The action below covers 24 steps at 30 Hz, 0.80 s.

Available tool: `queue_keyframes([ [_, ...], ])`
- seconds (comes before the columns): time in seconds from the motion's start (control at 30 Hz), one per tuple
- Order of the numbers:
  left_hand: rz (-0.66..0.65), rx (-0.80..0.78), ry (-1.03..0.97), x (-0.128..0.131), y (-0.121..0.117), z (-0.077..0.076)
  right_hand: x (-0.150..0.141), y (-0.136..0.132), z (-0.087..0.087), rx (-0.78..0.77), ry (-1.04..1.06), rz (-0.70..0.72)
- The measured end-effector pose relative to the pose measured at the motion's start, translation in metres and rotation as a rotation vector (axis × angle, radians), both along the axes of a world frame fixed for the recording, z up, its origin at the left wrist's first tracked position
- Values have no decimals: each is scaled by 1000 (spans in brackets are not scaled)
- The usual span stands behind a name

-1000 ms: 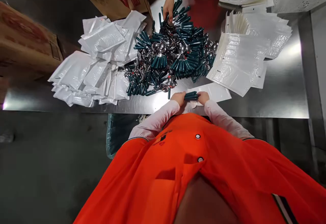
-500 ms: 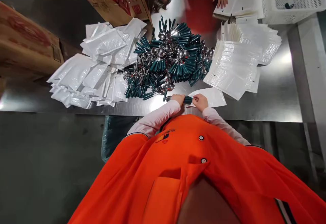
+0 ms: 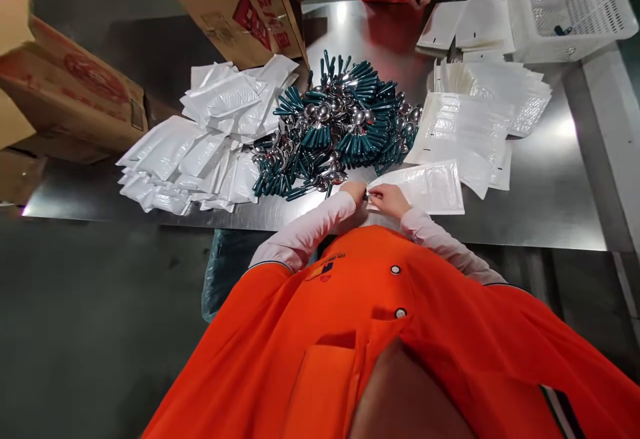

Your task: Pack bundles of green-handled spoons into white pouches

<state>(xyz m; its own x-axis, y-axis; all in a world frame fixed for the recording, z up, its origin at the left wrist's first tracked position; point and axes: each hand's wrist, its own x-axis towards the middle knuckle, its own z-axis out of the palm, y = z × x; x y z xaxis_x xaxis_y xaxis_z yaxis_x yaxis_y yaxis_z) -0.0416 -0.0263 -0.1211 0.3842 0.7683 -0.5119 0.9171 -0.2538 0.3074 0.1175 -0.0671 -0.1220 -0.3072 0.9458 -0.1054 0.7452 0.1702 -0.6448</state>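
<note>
Green-handled spoons (image 3: 318,136) are heaped near the left hand (image 3: 354,192). A white envelope (image 3: 434,188) is by the right hand (image 3: 393,200). Both hands are closed; I can't tell on what.

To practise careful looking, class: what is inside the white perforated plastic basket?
Inside the white perforated basket lies a small dark object, too small to identify. The basket's near side may cover part of the bottom.
</note>
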Motion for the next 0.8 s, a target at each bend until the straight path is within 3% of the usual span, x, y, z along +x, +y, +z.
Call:
queue_keyframes([
  [0.07,-102,70,89,-6,9,15,9,22,19,57,19,67],
  [0.17,-237,239,149,-15,22,47,25,68,43,87,71,39],
  [0.3,-382,447,161,-17,32,97,17,105,58,-308,187,355],
  [0.37,-465,497,163,-14,32,116,0,106,61,-375,241,474],
  [0.47,-561,535,181,-15,31,129,-26,97,61,-367,472,409],
  [0.57,-610,576,141,-22,34,137,-40,87,60,-320,660,244],
  [0.67,-656,596,23,-31,38,156,-47,77,61,-267,796,165],
  [0.73,-629,644,-31,-38,40,176,-52,69,61,-221,899,97],
  [0.8,-481,704,-55,-46,44,192,-58,61,59,-186,964,61],
])
